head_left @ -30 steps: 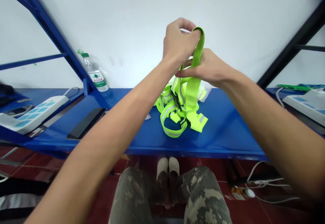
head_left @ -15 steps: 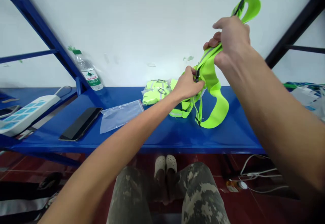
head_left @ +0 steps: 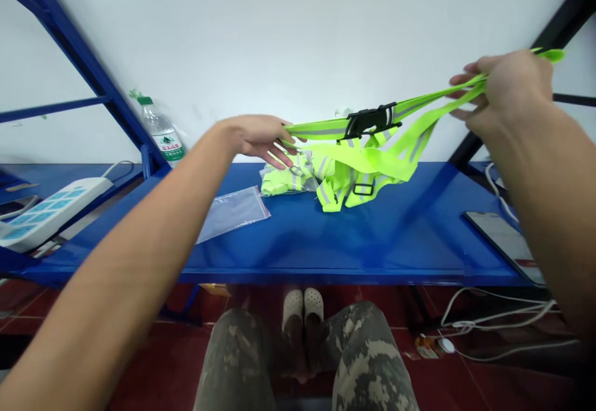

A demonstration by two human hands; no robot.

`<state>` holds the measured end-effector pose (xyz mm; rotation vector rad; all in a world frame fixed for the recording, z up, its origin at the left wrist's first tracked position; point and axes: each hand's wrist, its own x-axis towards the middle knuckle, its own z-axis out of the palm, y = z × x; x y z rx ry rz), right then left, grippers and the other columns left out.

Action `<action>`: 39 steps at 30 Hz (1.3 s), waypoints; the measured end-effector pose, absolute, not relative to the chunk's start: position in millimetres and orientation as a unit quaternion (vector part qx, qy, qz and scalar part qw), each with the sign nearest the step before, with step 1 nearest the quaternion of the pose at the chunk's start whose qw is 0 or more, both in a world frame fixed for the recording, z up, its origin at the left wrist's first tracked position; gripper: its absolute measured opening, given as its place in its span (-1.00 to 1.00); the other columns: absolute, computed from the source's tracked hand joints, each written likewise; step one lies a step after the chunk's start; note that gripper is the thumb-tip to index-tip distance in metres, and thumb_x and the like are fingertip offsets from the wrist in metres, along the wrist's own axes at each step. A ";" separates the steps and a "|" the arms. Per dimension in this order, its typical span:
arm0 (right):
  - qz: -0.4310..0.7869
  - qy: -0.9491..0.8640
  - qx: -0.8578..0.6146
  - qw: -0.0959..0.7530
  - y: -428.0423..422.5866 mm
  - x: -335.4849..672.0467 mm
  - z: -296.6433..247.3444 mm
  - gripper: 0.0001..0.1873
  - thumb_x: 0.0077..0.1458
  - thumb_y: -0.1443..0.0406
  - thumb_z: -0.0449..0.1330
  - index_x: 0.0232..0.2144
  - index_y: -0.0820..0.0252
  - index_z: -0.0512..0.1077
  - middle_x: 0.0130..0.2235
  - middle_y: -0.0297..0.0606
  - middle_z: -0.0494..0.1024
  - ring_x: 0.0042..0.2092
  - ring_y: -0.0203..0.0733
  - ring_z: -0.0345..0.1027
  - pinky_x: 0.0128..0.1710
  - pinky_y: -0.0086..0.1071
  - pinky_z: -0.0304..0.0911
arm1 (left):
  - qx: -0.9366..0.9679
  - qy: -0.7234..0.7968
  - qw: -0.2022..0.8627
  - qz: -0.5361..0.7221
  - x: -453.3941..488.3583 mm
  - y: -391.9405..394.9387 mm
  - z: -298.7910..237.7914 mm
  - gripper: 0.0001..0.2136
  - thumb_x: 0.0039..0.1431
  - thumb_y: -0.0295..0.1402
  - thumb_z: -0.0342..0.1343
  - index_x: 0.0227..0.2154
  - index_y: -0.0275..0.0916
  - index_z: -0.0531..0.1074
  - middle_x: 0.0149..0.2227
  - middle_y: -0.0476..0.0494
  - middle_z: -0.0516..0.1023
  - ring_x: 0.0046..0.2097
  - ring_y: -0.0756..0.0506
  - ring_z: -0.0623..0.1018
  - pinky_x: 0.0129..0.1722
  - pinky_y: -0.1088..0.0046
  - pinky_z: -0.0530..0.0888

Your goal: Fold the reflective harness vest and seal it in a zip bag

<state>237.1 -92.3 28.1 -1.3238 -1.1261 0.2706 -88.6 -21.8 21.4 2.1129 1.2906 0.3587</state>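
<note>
The reflective harness [head_left: 367,156] was fluorescent yellow-green webbing with grey reflective stripes. Its top strap ran taut across the upper middle of the frame, rising gently from the fingers [head_left: 275,150] of my left hand [head_left: 258,138] to my right hand [head_left: 507,85] at the upper right. A closed black buckle [head_left: 371,120] sat about midway along it. A second band sagged just below, also gripped in my right hand, with a short tip poking out past it. The remaining loops, one carrying a small black slider [head_left: 363,189], hung in a bunch whose bottom rested on the blue shelf [head_left: 372,243] at the centre of the frame.
</note>
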 end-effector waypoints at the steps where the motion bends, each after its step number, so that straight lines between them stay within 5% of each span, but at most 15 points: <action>1: 0.124 -0.487 -0.587 0.635 -97.0 236.7 25.7 -0.75 0.35 0.21 0.02 -0.34 0.21 0.34 -0.20 -0.14 0.49 -0.32 -0.35 0.39 -0.39 -0.32 0.19 | 0.799 0.475 0.338 0.149 -97.6 -20.5 31.1 -0.67 -0.14 -0.19 0.27 -0.26 -0.18 0.51 -0.44 -0.17 0.51 -0.34 -0.20 0.60 -0.35 0.17 0.48; 5: 0.198 -0.444 -0.619 0.617 -107.2 245.4 24.2 -0.75 0.32 0.27 0.08 -0.43 0.21 0.34 -0.27 -0.13 0.50 -0.44 -0.42 0.28 -0.48 -0.35 0.10 | 0.792 0.443 0.382 0.177 -125.9 -12.9 61.0 -0.65 -0.11 -0.01 0.33 -0.42 -0.14 0.42 -0.70 0.05 0.07 -0.49 -0.10 0.40 -0.47 0.20 0.37; 9: 0.344 -0.429 -0.637 0.540 -92.3 263.3 28.8 -0.74 0.21 0.48 0.11 -0.52 0.23 0.31 -0.47 -0.30 0.40 -0.59 -0.52 0.00 -0.58 -0.41 -0.08 | 0.781 0.462 0.362 0.214 -127.5 9.3 60.1 -0.46 -0.16 0.20 0.31 -0.26 -0.12 0.48 -0.68 -0.05 0.23 -0.28 -0.21 0.48 -0.38 0.16 0.43; 12: 0.366 -0.403 -0.592 0.594 -67.6 259.3 38.5 -0.81 0.21 0.51 0.07 -0.44 0.28 0.34 -0.39 -0.23 0.48 -0.48 -0.45 0.29 -0.49 -0.43 0.15 | 0.687 0.474 0.443 0.328 -108.4 29.7 61.1 -0.68 0.00 -0.07 0.36 -0.24 -0.07 0.50 -0.54 -0.08 0.39 -0.10 -0.17 0.50 -0.32 0.20 0.49; 14: 0.378 -0.400 -0.546 0.632 -51.8 247.9 53.6 -0.88 0.25 0.50 0.03 -0.32 0.34 0.35 -0.16 -0.08 0.56 -0.23 -0.33 0.49 -0.29 -0.36 0.31 | 0.602 0.473 0.478 0.431 -92.8 36.1 76.9 -0.81 0.29 -0.30 0.14 -0.05 -0.06 0.44 -0.38 -0.01 0.47 -0.04 -0.03 0.44 -0.17 0.29 0.54; 17: 0.357 -0.403 -0.412 0.735 -38.9 229.7 82.5 -0.79 0.31 0.52 -0.11 -0.28 0.25 0.27 -0.05 -0.13 0.56 -0.10 -0.36 0.53 -0.18 -0.43 0.36 | 0.587 0.427 0.443 0.527 -78.0 29.5 115.0 -0.61 0.45 -0.39 -0.19 0.29 -0.06 0.03 -0.08 0.11 0.51 0.03 0.07 0.32 0.07 0.37 0.49; 19: 0.337 -0.413 -0.350 0.770 -38.6 221.8 90.6 -0.77 0.34 0.49 -0.15 -0.25 0.18 0.24 -0.01 -0.19 0.56 -0.07 -0.40 0.54 -0.14 -0.49 0.37 | 0.600 0.370 0.421 0.571 -77.1 18.7 129.5 -0.58 0.45 -0.48 -0.33 0.31 -0.18 -0.01 0.04 0.07 0.45 0.10 0.04 0.27 0.16 0.32 0.44; 21: 0.327 -0.400 -0.380 0.767 -43.6 217.6 77.9 -0.76 0.32 0.50 -0.17 -0.24 0.15 0.21 0.08 -0.16 0.52 -0.06 -0.41 0.54 -0.14 -0.50 0.40 | 0.637 0.329 0.421 0.555 -82.5 8.7 119.9 -0.57 0.45 -0.51 -0.35 0.30 -0.19 0.06 0.10 0.02 0.39 0.18 -0.03 0.24 0.13 0.25 0.33; 24: 0.321 -0.353 -0.484 0.733 -58.7 215.5 20.9 -0.82 0.24 0.50 -0.03 -0.20 0.14 0.22 0.16 -0.05 0.43 -0.08 -0.22 0.55 -0.18 -0.33 0.47 | 0.676 0.371 0.419 0.479 -98.0 -1.7 60.7 -0.59 0.17 -0.52 0.11 0.09 -0.14 0.38 -0.07 -0.03 0.51 0.01 -0.05 0.43 0.01 0.34 0.48; 29: 0.389 -0.257 -0.566 0.680 -98.9 220.7 -85.6 -0.79 -0.01 0.49 0.29 -0.38 0.15 0.36 -0.10 -0.25 0.55 -0.25 -0.20 0.50 -0.32 -0.30 0.51 | 0.817 0.460 0.301 0.174 -128.6 -23.6 -42.5 -0.68 -0.14 -0.24 0.32 -0.25 -0.17 0.57 -0.46 -0.07 0.51 -0.30 -0.12 0.50 -0.29 0.29 0.41; 35: 0.521 -0.210 -0.553 0.615 -135.2 222.5 -112.3 -0.86 0.02 0.47 0.32 -0.49 0.19 0.47 -0.44 -0.30 0.52 -0.54 -0.45 0.27 -0.64 -0.64 0.28 | 0.848 0.424 0.288 -0.134 -122.5 -51.6 -35.5 -0.52 -0.21 -0.07 0.35 -0.17 -0.14 0.56 -0.30 -0.10 0.62 -0.27 -0.16 0.54 -0.31 0.40 0.34; 39: 0.496 -0.215 -0.547 0.639 -148.6 206.8 -109.4 -0.89 0.01 0.44 0.34 -0.44 0.18 0.49 -0.40 -0.31 0.56 -0.54 -0.43 0.33 -0.65 -0.61 0.32 | 0.886 0.419 0.193 -0.045 -76.4 -69.3 -47.5 -0.31 -0.08 0.19 0.21 -0.03 -0.27 0.45 -0.02 -0.32 0.55 -0.08 -0.27 0.53 -0.15 0.31 0.39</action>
